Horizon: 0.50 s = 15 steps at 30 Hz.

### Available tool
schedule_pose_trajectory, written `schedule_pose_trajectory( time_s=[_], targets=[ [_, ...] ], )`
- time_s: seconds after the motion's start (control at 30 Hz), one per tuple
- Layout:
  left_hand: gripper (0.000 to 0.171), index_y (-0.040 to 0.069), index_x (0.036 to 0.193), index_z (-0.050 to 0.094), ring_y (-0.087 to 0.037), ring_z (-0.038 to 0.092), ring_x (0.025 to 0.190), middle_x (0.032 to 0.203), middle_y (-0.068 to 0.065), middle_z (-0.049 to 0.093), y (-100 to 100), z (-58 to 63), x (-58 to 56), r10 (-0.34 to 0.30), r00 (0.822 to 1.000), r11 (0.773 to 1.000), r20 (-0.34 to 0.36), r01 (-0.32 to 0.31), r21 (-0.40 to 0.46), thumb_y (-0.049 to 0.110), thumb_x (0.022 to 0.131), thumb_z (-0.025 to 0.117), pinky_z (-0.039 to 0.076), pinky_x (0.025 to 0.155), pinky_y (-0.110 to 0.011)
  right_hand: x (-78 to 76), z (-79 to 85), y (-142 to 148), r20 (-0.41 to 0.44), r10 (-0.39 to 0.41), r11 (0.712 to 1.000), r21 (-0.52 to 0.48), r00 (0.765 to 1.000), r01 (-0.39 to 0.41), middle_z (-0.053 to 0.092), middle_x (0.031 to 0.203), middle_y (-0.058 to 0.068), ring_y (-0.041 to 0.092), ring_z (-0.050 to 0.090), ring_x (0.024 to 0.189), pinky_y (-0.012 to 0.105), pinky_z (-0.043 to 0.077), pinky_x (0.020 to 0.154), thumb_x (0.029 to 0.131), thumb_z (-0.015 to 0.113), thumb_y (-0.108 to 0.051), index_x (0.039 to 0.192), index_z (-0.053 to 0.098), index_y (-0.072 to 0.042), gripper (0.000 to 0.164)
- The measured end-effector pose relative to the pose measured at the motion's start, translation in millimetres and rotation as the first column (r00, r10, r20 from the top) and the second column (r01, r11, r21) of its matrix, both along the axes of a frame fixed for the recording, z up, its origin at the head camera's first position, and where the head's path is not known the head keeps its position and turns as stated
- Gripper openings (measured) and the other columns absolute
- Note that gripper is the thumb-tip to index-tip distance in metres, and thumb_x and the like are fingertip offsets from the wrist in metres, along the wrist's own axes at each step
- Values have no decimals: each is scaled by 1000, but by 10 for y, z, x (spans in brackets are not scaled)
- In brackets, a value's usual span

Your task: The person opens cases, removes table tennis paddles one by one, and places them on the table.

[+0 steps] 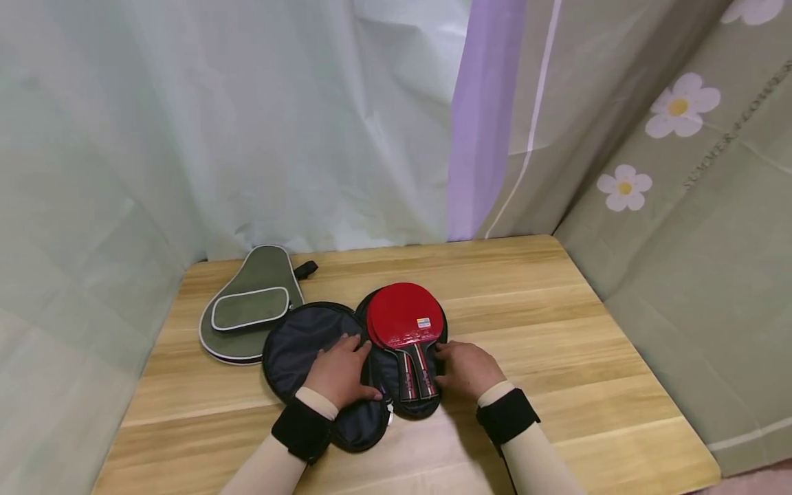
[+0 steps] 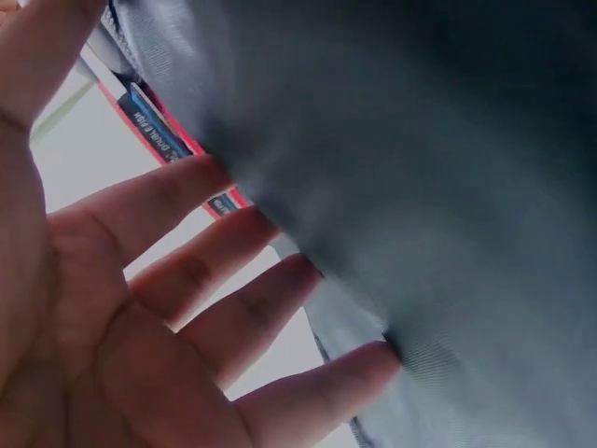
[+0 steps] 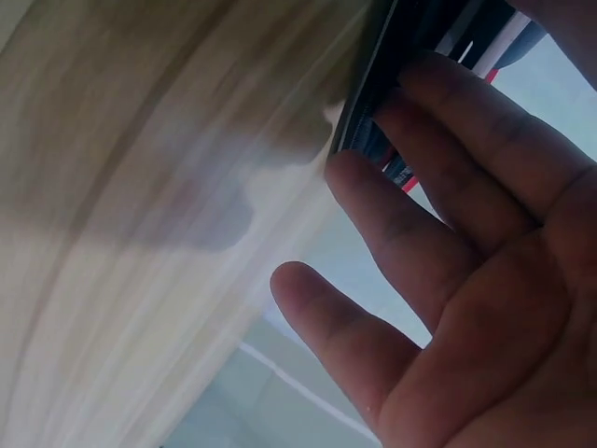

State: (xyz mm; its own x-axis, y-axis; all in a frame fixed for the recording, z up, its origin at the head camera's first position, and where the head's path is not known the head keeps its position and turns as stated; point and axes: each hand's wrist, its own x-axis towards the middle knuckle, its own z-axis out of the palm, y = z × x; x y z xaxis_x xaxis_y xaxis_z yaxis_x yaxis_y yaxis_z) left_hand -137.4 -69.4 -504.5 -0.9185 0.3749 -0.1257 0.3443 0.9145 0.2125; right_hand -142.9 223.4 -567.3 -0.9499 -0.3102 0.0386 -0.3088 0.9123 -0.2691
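Pale curtains [image 1: 297, 137] surround a wood-grain bench [image 1: 557, 309]. An opened black fabric case [image 1: 300, 340] lies there, just right of an olive, white-piped paddle bag [image 1: 250, 309]. Its right half carries two overlapping table-tennis paddles [image 1: 402, 316], red-rubbered, their black handles striped. The left hand [image 1: 340, 371] spreads unclenched fingers over the left flap; the right hand [image 1: 470, 371], grasping nothing, touches the case's right rim. Apparently the case is being steadied; next calls for gripping the flap's edge.
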Motion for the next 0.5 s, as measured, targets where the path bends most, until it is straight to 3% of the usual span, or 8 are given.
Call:
schedule_pose_trajectory(
  time_s=[0.1, 0.27, 0.4, 0.5],
  targets=[
    [100, 9, 155, 70, -49, 57, 158, 165, -22, 64, 78, 25, 0, 12, 1000, 1000, 21, -11, -3, 58, 74, 103, 52, 111, -86, -19, -96, 67, 3, -22, 999, 26, 1000, 22, 86, 133, 6, 31, 82, 121, 48, 67, 104, 86, 99, -38, 122, 90, -13, 44],
    [103, 16, 159, 67, -64, 42, 163, 174, -17, 54, 138, -15, -31, 42, 997, 999, 65, -44, 20, 62, 74, 103, 42, 103, -100, -30, -185, 139, -18, -63, 997, 47, 998, 64, 87, 127, 4, 26, 83, 118, 44, 67, 104, 81, 103, -37, 117, 91, -13, 44],
    [104, 20, 161, 66, -70, 35, 163, 179, -15, 50, 143, -93, -90, 51, 995, 997, 80, -55, 48, 61, 74, 103, 36, 101, -104, -28, -180, 162, -32, -81, 995, 46, 996, 83, 87, 126, 4, 26, 83, 119, 45, 67, 104, 80, 103, -36, 116, 91, -13, 44],
    [107, 25, 163, 64, -70, 32, 165, 182, -12, 47, 145, -229, -178, 40, 996, 996, 81, -46, 71, 67, 72, 102, 33, 101, -105, -21, -144, 180, -17, -113, 993, 36, 994, 113, 87, 125, 4, 26, 83, 120, 46, 67, 106, 82, 102, -35, 117, 91, -13, 43]
  ],
)
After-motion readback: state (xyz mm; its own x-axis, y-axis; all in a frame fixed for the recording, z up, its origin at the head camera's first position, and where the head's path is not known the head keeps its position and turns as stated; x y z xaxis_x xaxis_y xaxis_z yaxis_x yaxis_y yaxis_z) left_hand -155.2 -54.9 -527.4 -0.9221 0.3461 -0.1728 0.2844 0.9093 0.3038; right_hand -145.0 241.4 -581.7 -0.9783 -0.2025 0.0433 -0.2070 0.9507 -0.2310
